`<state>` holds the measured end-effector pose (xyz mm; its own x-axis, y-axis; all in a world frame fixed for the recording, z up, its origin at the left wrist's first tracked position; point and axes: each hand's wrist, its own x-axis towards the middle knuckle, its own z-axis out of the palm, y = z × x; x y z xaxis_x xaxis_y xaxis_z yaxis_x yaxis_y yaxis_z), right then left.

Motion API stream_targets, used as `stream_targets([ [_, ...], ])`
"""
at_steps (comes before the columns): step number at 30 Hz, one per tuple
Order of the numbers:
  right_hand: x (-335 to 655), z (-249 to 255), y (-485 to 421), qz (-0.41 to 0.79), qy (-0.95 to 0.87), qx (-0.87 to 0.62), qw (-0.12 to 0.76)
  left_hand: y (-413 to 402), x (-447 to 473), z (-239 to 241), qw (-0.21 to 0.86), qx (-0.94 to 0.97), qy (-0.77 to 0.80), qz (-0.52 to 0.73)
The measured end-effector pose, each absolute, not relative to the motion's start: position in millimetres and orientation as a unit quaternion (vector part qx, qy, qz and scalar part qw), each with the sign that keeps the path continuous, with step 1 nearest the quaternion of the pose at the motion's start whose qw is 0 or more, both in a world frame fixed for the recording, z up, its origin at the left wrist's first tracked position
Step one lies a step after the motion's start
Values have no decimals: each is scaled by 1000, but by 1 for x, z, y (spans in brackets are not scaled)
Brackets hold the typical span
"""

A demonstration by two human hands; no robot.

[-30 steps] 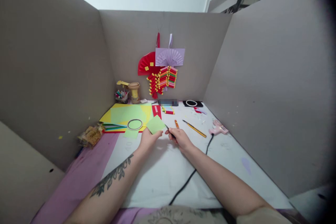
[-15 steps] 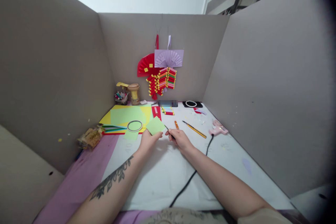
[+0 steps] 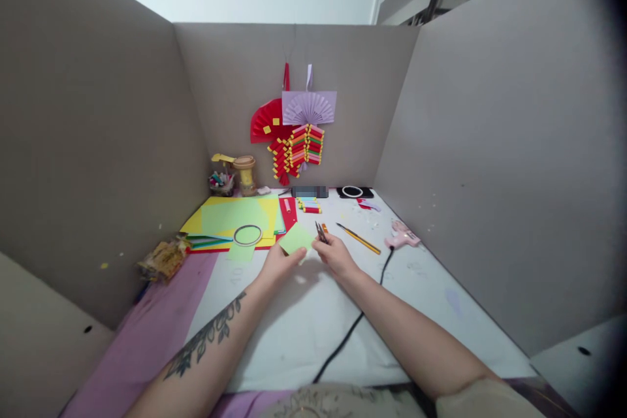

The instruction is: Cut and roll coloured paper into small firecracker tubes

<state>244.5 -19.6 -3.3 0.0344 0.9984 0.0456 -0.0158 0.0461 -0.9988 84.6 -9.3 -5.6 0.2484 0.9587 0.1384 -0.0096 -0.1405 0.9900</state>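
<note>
My left hand [image 3: 278, 264] pinches a small light green paper square [image 3: 296, 239] and holds it just above the white table cover [image 3: 304, 320]. My right hand [image 3: 337, 255] is closed round small scissors [image 3: 321, 232], whose blades point up beside the paper's right edge. The two hands almost touch at the middle of the table.
A stack of yellow, green and red paper sheets [image 3: 230, 219] with a tape ring [image 3: 247, 234] lies at the left. A pencil [image 3: 360, 239], a pink glue gun [image 3: 402, 235] and its black cord [image 3: 353, 330] are at the right. Paper fan decorations [image 3: 294, 130] hang on the cardboard back wall.
The scissors have tipped from pointing left at the paper to pointing upward. Both hands have drawn closer together, and the view has shifted slightly.
</note>
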Motion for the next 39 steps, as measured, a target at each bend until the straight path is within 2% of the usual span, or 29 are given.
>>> stream_targets([
  [2, 251, 2, -21, 503, -508, -491, 497, -6, 80, -2, 495, 582, 401, 505],
  [4, 257, 7, -22, 524, -551, -482, 434, -5, 74, 5, 471, 601, 408, 502],
  [7, 264, 10, -24, 522, -612, -472, 360, -7, 67, 15, 421, 700, 418, 398],
  [9, 266, 10, -24, 504, -631, -475, 350, -10, 65, 19, 371, 761, 421, 327],
  [12, 264, 6, -22, 465, -632, -486, 384, -16, 64, 19, 334, 808, 410, 260],
  [16, 260, 0, -19, 412, -640, -494, 419, -19, 65, 12, 358, 816, 412, 194],
  [22, 260, -7, -12, 364, -584, -492, 533, -14, 70, 13, 444, 654, 533, 301],
  [26, 257, -12, -9, 425, -526, -480, 559, -15, 67, 15, 485, 642, 533, 263],
  [31, 250, -17, -9, 397, -591, -521, 471, -7, 59, 6, 385, 734, 476, 295],
  [34, 243, -21, -9, 342, -653, -537, 411, 1, 57, 0, 325, 769, 480, 270],
  [39, 242, -17, -13, 209, -683, -601, 359, 3, 57, -6, 244, 794, 514, 216],
])
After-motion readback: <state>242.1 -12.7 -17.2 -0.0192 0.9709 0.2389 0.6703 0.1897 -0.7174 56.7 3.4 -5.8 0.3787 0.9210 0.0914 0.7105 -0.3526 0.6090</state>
